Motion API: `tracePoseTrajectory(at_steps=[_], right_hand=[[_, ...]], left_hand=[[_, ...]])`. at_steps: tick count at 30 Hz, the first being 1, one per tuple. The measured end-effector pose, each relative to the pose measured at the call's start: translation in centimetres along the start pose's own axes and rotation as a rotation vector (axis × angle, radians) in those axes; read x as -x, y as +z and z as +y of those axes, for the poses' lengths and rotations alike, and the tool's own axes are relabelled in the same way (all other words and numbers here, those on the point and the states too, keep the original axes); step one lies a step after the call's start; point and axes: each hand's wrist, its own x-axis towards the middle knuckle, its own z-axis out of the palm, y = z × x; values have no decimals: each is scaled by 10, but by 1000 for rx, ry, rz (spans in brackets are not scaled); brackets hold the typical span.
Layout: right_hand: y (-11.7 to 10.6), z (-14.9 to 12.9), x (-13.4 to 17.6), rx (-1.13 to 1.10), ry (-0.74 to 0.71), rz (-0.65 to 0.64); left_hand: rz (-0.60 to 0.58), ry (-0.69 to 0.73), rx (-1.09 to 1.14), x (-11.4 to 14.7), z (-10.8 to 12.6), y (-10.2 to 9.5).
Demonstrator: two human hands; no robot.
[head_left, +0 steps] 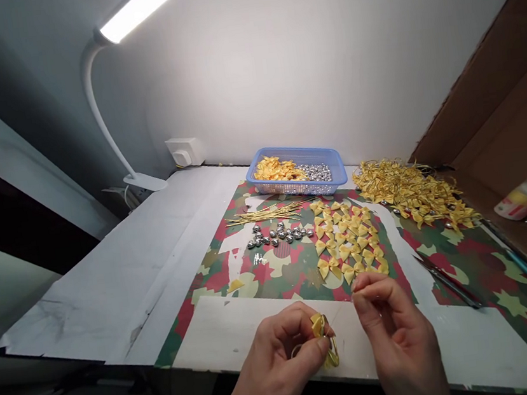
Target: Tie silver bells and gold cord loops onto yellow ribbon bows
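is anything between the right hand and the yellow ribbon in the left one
Nothing visible stands between the right hand and the yellow ribbon pinched in the left hand; the white surface shows in the gap.

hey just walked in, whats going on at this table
A person's left hand pinches a yellow bow with a gold loop. The right hand is raised beside it, fingertips close together; whether they hold anything is too small to tell. Beyond lie rows of yellow bows, loose silver beads and gold strips. A blue basket stands at the back, a tangled yellow heap to its right.
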Motion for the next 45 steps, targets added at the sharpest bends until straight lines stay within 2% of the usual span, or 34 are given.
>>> tracePoseTrajectory(at_steps=[2, 6, 11, 14, 19, 24, 27, 32, 35, 39, 43, 45], right_hand=[[-3, -3, -5, -10, 19, 36], [-10, -5, -14, -73, 7, -13], [-7, -11, -23, -409, 172, -23], [-8, -17, -31, -520, 215, 2], [-25, -21, -47, -499, 172, 185], [-30, -22, -50, -465, 179, 203], [-31, -23, -51, -417, 167, 160], [-41, -13, -44, -217, 233, -17], [-51, 4, -33, 20, 252, -69], [-76, 18, -31, 422, 164, -17], [-112, 17, -53, 827, 29, 130], [-128, 18, -66, 1009, 2, 141]], left_hand=[[-11, -4, 1, 1, -1, -1], [-39, -7, 19, 3, 0, -2], [-62, 0, 66, 4, 2, -1], [-97, -25, 123, 4, 0, -2], [-102, -68, 122, 7, -4, -4], [-121, -78, 65, 8, 0, -4], [-131, -98, 24, 6, 2, -4], [51, -102, 78, 2, 2, -1], [85, -45, 110, -2, 0, 1], [40, -14, 82, -4, -8, 2], [10, 6, 122, -2, -14, 2], [-7, 13, 140, -1, -14, 2]])
